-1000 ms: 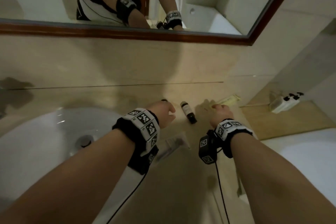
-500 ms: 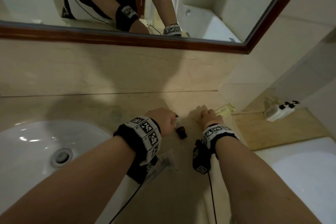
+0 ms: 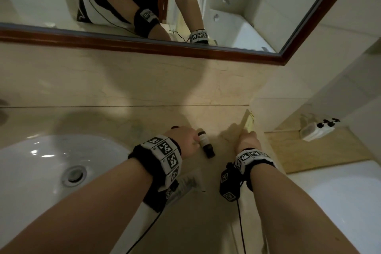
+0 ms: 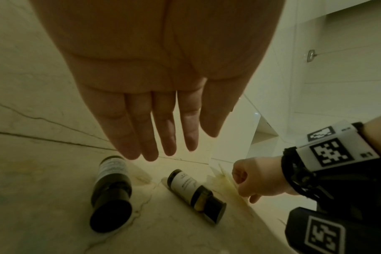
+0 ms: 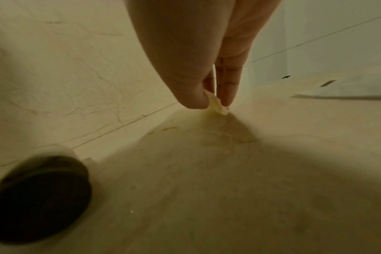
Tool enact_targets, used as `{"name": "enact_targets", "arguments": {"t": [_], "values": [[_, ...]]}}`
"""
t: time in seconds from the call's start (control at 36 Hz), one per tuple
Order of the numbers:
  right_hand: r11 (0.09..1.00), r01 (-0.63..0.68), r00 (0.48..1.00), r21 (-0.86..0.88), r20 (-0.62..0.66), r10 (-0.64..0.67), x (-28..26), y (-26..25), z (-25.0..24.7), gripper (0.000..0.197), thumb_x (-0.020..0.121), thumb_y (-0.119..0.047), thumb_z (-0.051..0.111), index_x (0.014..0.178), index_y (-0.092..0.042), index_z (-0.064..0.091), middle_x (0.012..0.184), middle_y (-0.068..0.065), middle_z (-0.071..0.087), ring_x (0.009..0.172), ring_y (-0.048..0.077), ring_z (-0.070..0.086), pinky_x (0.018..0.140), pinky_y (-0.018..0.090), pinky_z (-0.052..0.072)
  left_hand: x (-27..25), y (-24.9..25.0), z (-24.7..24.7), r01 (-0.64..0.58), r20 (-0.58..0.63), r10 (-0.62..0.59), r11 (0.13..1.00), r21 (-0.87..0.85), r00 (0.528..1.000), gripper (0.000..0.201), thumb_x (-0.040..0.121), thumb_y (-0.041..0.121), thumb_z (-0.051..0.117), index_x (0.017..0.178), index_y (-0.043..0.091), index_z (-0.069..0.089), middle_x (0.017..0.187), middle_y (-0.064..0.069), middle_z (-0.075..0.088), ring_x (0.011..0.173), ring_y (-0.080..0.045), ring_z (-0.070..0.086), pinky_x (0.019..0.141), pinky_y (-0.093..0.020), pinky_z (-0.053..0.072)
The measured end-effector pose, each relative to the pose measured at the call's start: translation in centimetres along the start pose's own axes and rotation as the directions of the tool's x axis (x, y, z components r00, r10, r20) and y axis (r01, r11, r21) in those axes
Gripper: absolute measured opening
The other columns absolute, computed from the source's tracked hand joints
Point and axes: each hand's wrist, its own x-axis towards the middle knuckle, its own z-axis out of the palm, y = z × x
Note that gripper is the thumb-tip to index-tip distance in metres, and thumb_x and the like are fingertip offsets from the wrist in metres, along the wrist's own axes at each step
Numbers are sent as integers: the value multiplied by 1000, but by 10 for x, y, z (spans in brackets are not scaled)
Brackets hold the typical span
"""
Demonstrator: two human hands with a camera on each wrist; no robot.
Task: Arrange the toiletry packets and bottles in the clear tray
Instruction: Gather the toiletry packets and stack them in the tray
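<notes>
Two dark bottles with white labels lie on their sides on the beige counter (image 3: 115, 121): one (image 4: 111, 192) to the left, the other (image 4: 194, 190) (image 3: 206, 145) beside it. My left hand (image 4: 161, 151) (image 3: 185, 139) hovers over them with straight fingers and holds nothing. My right hand (image 3: 248, 140) (image 5: 209, 101) pinches a thin yellow packet (image 5: 218, 107) (image 3: 248, 121) between thumb and fingers, its far end tilted up off the counter. A clear-wrapped packet (image 3: 185, 184) lies under my left wrist. I see no clear tray.
A white sink basin (image 3: 41, 161) is at the left. A white power strip (image 3: 315, 130) sits on a lower wooden ledge at the right, with a white fixture (image 3: 340, 202) in front of it. Wall and mirror (image 3: 247, 6) close off the back.
My right hand reached the yellow packet, which lay flat, and now pinches it tilted up. My left hand shifted right to hover by the bottles.
</notes>
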Motion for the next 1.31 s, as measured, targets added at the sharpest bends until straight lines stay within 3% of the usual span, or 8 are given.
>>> {"name": "enact_targets", "arguments": {"t": [0.19, 0.33, 0.58, 0.89, 1.0, 1.14, 1.25, 1.31], "values": [[976, -56, 990, 209, -116, 82, -12, 13, -5, 36, 92, 4, 27, 128, -2, 35, 131, 21, 39, 113, 40, 49, 83, 40, 40, -6, -2, 2, 18, 13, -18, 1000, -2, 1000, 40, 99, 32, 40, 136, 20, 45, 148, -3, 38, 131, -22, 42, 107, -33, 37], [934, -71, 979, 351, -154, 132, -21, 27, -19, 42, 94, 2, 39, 135, 5, 35, 140, 25, 36, 126, 37, 40, 104, 41, 36, -11, -1, 5, 50, 12, -49, 998, -30, 999, 41, 97, 36, 43, 136, 24, 44, 147, -2, 37, 130, -20, 43, 108, -34, 38], [778, 10, 947, 628, -257, 196, -62, 42, -46, 39, 90, -4, 39, 128, -8, 48, 126, 17, 53, 113, 37, 53, 93, 40, 44, -39, -8, 9, 116, -81, -117, 993, -12, 990, 41, 96, 32, 44, 135, 19, 45, 141, -4, 46, 127, -21, 47, 103, -29, 38], [740, 213, 977, 637, -143, -158, -126, -3, -52, 35, 98, -10, 37, 132, -14, 44, 128, 11, 55, 99, 24, 53, 93, 38, 45, -82, -25, -9, 130, -316, -250, 926, -355, 915, 71, 94, 38, 48, 150, 15, 11, 150, -11, 34, 134, -28, 40, 108, -36, 35], [738, 252, 964, 627, -95, -248, -151, -27, -40, 33, 97, -10, 39, 128, -15, 47, 127, 11, 55, 109, 27, 54, 99, 43, 45, -105, -41, -15, 57, -384, -249, 893, -447, 889, 61, 94, 34, 50, 147, 15, 25, 142, -9, 46, 126, -25, 49, 106, -36, 41], [721, 280, 946, 634, -55, -319, -176, -65, -24, 32, 96, -9, 41, 125, -17, 50, 119, 12, 58, 91, 23, 54, 74, 33, 46, -136, -73, -17, 65, -420, -349, 827, -558, 837, 35, 95, 24, 49, 126, 8, 46, 118, -14, 63, 106, -30, 62, 94, -39, 50], [658, 296, 940, 693, -90, -328, -196, -100, -13, 33, 93, -14, 49, 126, -20, 46, 119, 12, 58, 92, 25, 60, 90, 41, 51, -166, -104, -23, 91, -454, -425, 801, -592, 783, 28, 95, 23, 48, 116, 4, 50, 112, -18, 64, 101, -33, 64, 88, -46, 53], [629, 293, 940, 720, -95, -328, -208, -119, -6, 35, 91, -20, 53, 125, -24, 46, 110, 7, 59, 85, 22, 62, 80, 39, 54, -183, -121, -26, 84, -479, -446, 792, -604, 756, 27, 95, 21, 48, 116, 4, 50, 111, -18, 65, 96, -31, 66, 86, -44, 55]]}}
